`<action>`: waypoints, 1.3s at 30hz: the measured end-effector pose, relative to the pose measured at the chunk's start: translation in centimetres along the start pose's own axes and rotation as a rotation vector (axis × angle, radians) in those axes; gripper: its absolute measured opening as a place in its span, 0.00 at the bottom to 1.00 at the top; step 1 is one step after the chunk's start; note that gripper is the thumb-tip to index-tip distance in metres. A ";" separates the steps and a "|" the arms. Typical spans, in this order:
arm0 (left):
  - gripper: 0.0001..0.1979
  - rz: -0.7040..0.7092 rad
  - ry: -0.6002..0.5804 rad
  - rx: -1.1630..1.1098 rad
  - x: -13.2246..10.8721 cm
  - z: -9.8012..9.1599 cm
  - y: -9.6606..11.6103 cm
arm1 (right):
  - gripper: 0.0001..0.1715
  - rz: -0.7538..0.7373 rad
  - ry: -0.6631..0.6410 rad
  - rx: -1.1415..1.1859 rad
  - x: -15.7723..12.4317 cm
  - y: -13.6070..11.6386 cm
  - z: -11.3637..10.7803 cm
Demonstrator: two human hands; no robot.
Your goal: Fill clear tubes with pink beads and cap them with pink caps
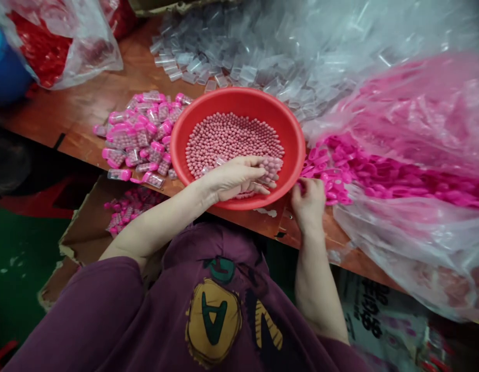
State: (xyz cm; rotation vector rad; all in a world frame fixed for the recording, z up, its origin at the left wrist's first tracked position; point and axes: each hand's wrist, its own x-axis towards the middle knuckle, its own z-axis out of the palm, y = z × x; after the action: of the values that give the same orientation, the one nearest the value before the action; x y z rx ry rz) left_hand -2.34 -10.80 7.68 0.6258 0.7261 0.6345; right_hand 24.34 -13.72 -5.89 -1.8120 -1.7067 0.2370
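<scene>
- Fingers of my left hand (239, 178) curl loosely over a small clear plastic vial (271, 168) filled with pink beads, holding it on its side inside the round red plastic basin (293, 135).
- Under those fingers and beyond their tips lies the heap of small pink round beads (231, 137) that covers the basin floor.
- Fingers of my right hand (309, 199) are bunched narrow at the near edge of the pile of bright pink plastic caps (340, 173); whether they pinch a cap I cannot tell, since the tips are tucked under.
- Those caps spill from the large clear plastic bag of pink caps (410, 134), which spreads out to the right of my right fingers.
- To the left of my left fingers, just beside the basin's rim, sits a heap of filled clear vials with pink caps (140, 132).
- Below that heap, near my left forearm, more filled vials lie in a brown cardboard box (88, 222).
- Past the basin, well beyond both sets of fingers, a heap of empty clear plastic vials (231, 57) lies under a clear plastic sheet.
- Far off to the left of my left fingers, a clear bag of red pieces (49, 46) rests on the brown wooden table (88, 108).
</scene>
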 end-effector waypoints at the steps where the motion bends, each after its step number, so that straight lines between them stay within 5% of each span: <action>1: 0.14 0.004 -0.005 -0.047 -0.4 0.0 0.0 | 0.11 0.059 0.077 0.115 0.3 0.2 -0.5; 5: 0.14 0.038 0.038 -0.163 -1.3 -0.1 -0.3 | 0.24 0.197 0.256 0.679 1.4 -1.7 -3.3; 10: 0.12 0.047 0.088 -0.175 -1.4 -0.5 -1.7 | 0.16 0.106 0.126 0.868 1.7 -7.7 -5.2; 14: 0.13 0.062 0.112 -0.202 -1.4 -0.8 -2.1 | 0.12 0.003 0.044 0.804 1.9 -10.6 -4.1; 21: 0.08 0.046 0.128 -0.259 -1.3 -0.6 -1.7 | 0.11 -0.387 0.155 0.460 2.3 -12.7 -2.8; 31: 0.13 0.047 0.113 -0.319 -0.9 -0.9 -2.0 | 0.12 -0.185 0.095 0.591 2.6 -11.4 -2.8; 39: 0.13 0.076 0.153 -0.304 -1.1 -0.4 -1.9 | 0.07 -0.355 0.086 0.551 2.6 -12.9 -3.6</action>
State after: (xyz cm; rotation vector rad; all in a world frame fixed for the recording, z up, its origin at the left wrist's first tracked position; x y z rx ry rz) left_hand -2.69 -12.75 6.58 0.3276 0.7316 0.8509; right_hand 15.92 -12.87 4.80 -1.0904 -1.6606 0.4217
